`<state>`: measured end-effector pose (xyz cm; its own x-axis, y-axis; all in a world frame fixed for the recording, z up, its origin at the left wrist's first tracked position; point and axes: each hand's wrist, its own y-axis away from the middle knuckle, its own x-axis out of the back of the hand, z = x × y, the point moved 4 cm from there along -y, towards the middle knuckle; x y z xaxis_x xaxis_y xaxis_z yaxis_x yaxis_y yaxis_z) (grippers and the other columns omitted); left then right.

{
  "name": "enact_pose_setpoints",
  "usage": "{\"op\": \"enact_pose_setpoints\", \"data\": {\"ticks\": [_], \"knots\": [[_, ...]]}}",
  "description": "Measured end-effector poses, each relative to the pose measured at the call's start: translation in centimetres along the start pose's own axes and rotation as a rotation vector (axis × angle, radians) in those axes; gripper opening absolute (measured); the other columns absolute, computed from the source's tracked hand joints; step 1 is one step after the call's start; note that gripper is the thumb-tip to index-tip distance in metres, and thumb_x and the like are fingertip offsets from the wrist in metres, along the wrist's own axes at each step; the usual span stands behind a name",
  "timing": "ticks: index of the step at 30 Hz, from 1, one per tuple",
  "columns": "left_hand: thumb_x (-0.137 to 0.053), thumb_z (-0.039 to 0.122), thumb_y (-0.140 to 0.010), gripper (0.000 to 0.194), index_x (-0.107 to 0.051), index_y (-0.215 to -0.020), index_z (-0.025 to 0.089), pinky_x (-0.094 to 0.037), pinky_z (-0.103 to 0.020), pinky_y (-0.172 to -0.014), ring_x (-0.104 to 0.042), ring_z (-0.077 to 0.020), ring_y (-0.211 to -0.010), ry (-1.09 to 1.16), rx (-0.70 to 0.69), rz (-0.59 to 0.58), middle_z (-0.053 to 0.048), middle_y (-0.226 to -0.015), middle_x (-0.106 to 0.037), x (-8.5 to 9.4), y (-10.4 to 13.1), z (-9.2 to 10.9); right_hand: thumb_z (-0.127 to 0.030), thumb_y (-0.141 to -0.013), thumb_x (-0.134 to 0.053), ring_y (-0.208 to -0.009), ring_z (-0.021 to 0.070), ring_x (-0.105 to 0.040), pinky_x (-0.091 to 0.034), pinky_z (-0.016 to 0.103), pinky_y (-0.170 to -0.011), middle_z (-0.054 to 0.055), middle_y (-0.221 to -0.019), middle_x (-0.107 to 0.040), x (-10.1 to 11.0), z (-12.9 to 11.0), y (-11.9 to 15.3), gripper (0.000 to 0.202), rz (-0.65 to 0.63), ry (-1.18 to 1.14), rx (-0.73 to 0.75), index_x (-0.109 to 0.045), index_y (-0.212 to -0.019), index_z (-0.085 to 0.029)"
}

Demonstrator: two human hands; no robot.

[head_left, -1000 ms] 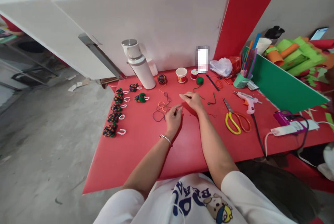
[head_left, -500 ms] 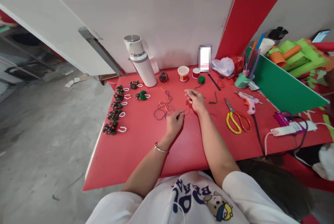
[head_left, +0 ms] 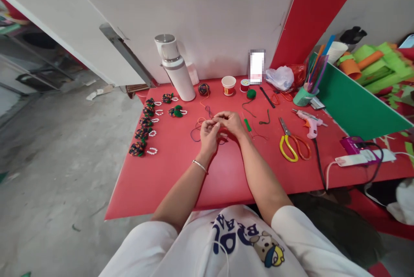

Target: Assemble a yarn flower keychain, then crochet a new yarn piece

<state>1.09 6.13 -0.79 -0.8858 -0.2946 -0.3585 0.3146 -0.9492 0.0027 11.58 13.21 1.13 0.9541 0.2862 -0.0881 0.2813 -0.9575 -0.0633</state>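
Red tabletop (head_left: 181,173) carries the yarn (head_left: 191,135) in loose coils, likely giving slack, beside the left hand (head_left: 209,137) and right hand (head_left: 230,122), whose fingers bunch together, tips overlapping (whether pinching a strand, I cannot tell).

Free room near left on the red table (head_left: 145,186); obstacles: yarn loops (head_left: 201,119) beyond, scissors (head_left: 286,135) rightward.

Craft wkshp | glue gun (head_left: 312,128) | scissors (head_left: 286,132) | yarn ball (head_left: 203,89) | bare concrete flr (head_left: 64,160)
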Motion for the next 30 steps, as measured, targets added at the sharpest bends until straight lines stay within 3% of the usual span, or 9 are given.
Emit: {"op": "enact_pose_setpoints", "data": {"ticks": [4,8,14,18,21,23,25,27,30], "knots": [[-0.095,0.054,-0.061,0.063,-0.053,-0.096,0.022,-0.049,-0.021,-0.045,-0.062,-0.0095,-0.056,0.149,0.149,-0.042,0.004,-0.079,-0.065,-0.1,-1.2,-0.5,-0.048,-0.071,-0.082,-0.073,0.0165,-0.067,-0.054,0.029,-0.071,0.003,-0.080,-0.079,0.3,-0.3,-0.1,0.028,0.046,0.070,0.022,-0.080,-0.080,-0.021],[-0.094,0.049,-0.067,0.051,-0.060,-0.088,0.018,-0.025,-0.018,-0.035,-0.037,-0.0018,-0.038,0.158,0.205,-0.099,0.004,-0.067,-0.064,-0.2,-1.4,-0.4,-0.044,-0.071,-0.083,-0.084,0.0194,-0.072,-0.056,0.032,-0.082,0.004,-0.085,-0.082,0.8,-0.6,-0.1,0.024,0.067,0.046,0.057,-0.080,-0.080,-0.022],[-0.093,0.041,-0.071,0.038,-0.067,-0.084,0.016,-0.015,-0.018,-0.036,-0.027,0.0001,-0.035,0.185,0.226,-0.089,0.003,-0.062,-0.064,-0.3,-1.1,-0.1,-0.061,-0.070,-0.085,-0.077,0.0168,-0.068,-0.055,0.030,-0.076,0.004,-0.083,-0.080,1.2,0.0,-0.3,0.041,0.079,-0.052,0.048,-0.079,-0.081,-0.022],[-0.092,0.040,-0.071,0.037,-0.070,-0.086,0.015,-0.015,-0.018,-0.036,-0.026,0.0001,-0.035,0.178,0.225,-0.072,0.002,-0.061,-0.064,-0.3,-1.1,-0.1,-0.086,-0.079,-0.064,-0.057,0.0099,-0.048,-0.033,0.025,-0.049,0.007,-0.087,-0.079,2.7,0.6,-0.7,0.068,0.132,-0.137,-0.025,-0.080,-0.093,-0.021],[-0.093,0.040,-0.068,0.038,-0.070,-0.085,0.015,-0.015,-0.018,-0.036,-0.027,0.0002,-0.034,0.192,0.216,-0.074,0.002,-0.061,-0.065,-0.3,-1.1,-0.1,-0.087,-0.076,-0.066,-0.052,0.0069,-0.035,-0.021,0.026,-0.045,0.004,-0.086,-0.075,3.5,0.6,-0.6,0.073,0.099,-0.169,-0.049,-0.082,-0.100,-0.021],[-0.093,0.039,-0.069,0.037,-0.070,-0.085,0.015,-0.015,-0.018,-0.035,-0.027,0.0004,-0.034,0.193,0.220,-0.067,0.003,-0.060,-0.065,-0.3,-1.1,-0.1,-0.079,-0.072,-0.077,-0.052,0.0063,-0.036,-0.025,0.025,-0.047,0.001,-0.082,-0.072,3.4,0.4,-0.3,0.067,0.023,-0.136,-0.074,-0.082,-0.105,-0.021],[-0.092,0.039,-0.069,0.037,-0.069,-0.084,0.015,-0.016,-0.017,-0.036,-0.028,0.0004,-0.034,0.192,0.221,-0.061,0.003,-0.060,-0.065,-0.3,-1.1,-0.1,-0.067,-0.067,-0.087,-0.059,0.0081,-0.048,-0.036,0.024,-0.054,0.000,-0.082,-0.073,2.9,0.3,0.1,0.061,-0.059,-0.098,-0.090,-0.082,-0.106,-0.021],[-0.093,0.039,-0.068,0.038,-0.068,-0.083,0.016,-0.016,-0.017,-0.035,-0.029,0.0000,-0.033,0.202,0.216,-0.069,0.003,-0.060,-0.065,-0.3,-1.1,-0.1,-0.057,-0.064,-0.091,-0.072,0.0128,-0.060,-0.048,0.027,-0.069,0.001,-0.085,-0.076,2.4,0.1,0.4,0.049,-0.118,-0.070,-0.064,-0.083,-0.097,-0.020],[-0.094,0.039,-0.066,0.038,-0.067,-0.081,0.016,-0.017,-0.017,-0.035,-0.030,-0.0005,-0.033,0.205,0.209,-0.091,0.003,-0.061,-0.065,-0.4,-1.0,-0.2,-0.049,-0.068,-0.089,-0.083,0.0161,-0.065,-0.051,0.030,-0.084,0.002,-0.082,-0.077,2.1,-0.3,0.4,0.033,-0.152,-0.028,0.003,-0.080,-0.079,-0.020]]}}
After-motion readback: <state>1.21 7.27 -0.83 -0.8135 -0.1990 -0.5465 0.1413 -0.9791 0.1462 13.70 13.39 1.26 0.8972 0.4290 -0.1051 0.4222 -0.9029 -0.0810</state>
